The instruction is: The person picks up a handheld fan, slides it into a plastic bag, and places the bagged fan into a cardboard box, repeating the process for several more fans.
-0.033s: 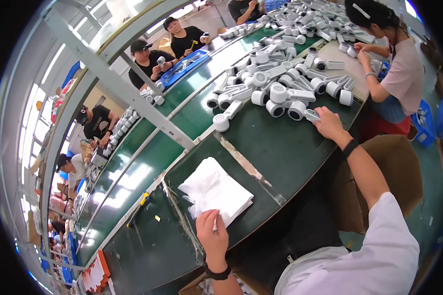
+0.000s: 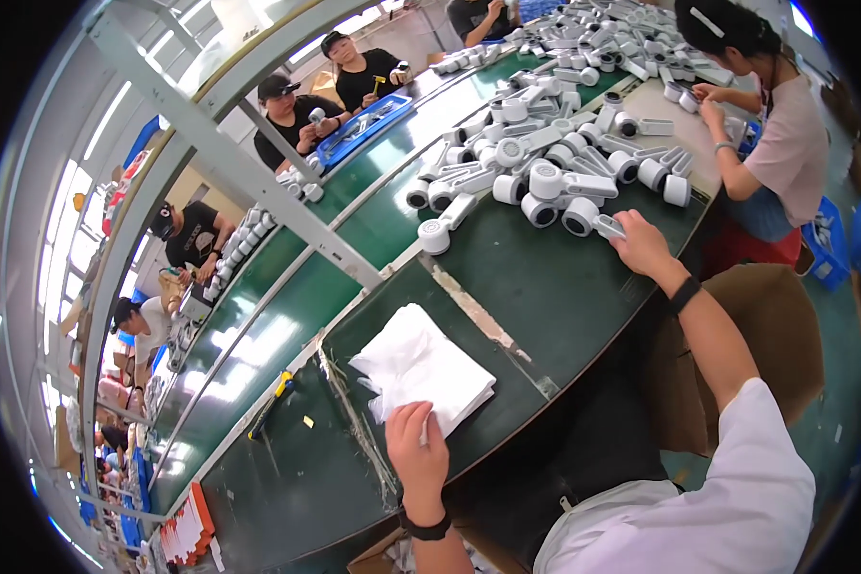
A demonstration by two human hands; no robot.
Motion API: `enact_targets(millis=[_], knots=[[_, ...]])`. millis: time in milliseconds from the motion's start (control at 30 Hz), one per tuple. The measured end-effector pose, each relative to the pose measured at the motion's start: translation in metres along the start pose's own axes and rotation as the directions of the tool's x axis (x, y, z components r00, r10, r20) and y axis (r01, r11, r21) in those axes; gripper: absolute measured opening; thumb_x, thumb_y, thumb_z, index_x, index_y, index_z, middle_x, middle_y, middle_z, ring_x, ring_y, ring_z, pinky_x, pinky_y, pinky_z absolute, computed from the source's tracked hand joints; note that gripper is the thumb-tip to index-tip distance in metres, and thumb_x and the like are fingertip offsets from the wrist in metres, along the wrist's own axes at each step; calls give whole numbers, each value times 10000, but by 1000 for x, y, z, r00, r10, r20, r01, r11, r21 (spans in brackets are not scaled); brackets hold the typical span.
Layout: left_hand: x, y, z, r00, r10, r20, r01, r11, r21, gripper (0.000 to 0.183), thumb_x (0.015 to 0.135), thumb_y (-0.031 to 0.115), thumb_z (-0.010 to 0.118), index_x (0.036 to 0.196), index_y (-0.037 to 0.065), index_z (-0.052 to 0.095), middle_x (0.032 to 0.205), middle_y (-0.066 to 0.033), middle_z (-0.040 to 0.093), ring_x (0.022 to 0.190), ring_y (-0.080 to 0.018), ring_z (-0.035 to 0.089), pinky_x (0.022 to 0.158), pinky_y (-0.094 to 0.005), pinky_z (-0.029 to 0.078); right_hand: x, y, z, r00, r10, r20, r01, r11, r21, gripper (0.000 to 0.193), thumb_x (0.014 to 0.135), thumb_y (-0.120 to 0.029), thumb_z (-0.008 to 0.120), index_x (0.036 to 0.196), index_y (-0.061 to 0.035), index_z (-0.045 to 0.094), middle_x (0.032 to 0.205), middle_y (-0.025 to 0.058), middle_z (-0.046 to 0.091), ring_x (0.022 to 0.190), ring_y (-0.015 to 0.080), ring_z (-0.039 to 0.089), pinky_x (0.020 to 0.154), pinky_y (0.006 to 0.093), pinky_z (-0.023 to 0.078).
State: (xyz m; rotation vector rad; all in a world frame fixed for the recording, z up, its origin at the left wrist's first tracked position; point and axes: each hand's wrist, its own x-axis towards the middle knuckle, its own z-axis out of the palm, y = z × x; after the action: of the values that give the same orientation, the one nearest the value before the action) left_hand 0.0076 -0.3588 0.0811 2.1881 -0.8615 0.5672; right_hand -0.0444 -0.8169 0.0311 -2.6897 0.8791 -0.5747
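Note:
A stack of thin white plastic bags (image 2: pixel 429 368) lies on the dark green table, its left end crumpled. My left hand (image 2: pixel 418 450) is at the near edge of the stack, its fingers and thumb closed on a bag there. Farther right, my right hand (image 2: pixel 643 243) grips the short handle of a white device (image 2: pixel 605 227) with a round head and a dark ring. That device sits at the near edge of a large heap of similar white devices (image 2: pixel 545 180). One more device (image 2: pixel 434 235) lies at the heap's left end, its handle pointing away.
A yellow-and-black cutter (image 2: pixel 272 406) lies at the left. A metal frame post (image 2: pixel 258 191) slants across the table's far side, before a green conveyor (image 2: pixel 306 287). A co-worker (image 2: pixel 775 134) sits at the right, beside a cardboard box (image 2: pixel 765 344). Orange-and-white pieces (image 2: pixel 189 528) stand lower left.
The whole view shifts very slightly. Both hands keep their places on the bag stack and the device.

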Motion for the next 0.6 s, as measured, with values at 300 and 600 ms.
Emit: enact_targets(millis=[300, 600], knots=[[13, -9, 20, 974, -21, 224, -30, 975, 222, 153, 792, 189, 729, 898, 80, 706, 919, -48, 661, 961, -283, 556, 857, -413, 409, -89, -76, -36, 915, -67, 399, -380, 196, 904, 329, 916, -138, 614, 1205, -37, 490, 1030, 100, 643, 739, 145, 642, 623, 264, 522], [18, -12, 16, 997, -38, 62, 32, 995, 92, 94, 848, 107, 669, 880, 20, 685, 847, -125, 664, 823, -318, 603, 744, -389, 468, -153, -137, -33, 775, -408, 482, -603, -251, 758, 345, 896, -45, 612, 1184, -49, 423, 1075, 120, 620, 733, 177, 649, 626, 315, 557]])
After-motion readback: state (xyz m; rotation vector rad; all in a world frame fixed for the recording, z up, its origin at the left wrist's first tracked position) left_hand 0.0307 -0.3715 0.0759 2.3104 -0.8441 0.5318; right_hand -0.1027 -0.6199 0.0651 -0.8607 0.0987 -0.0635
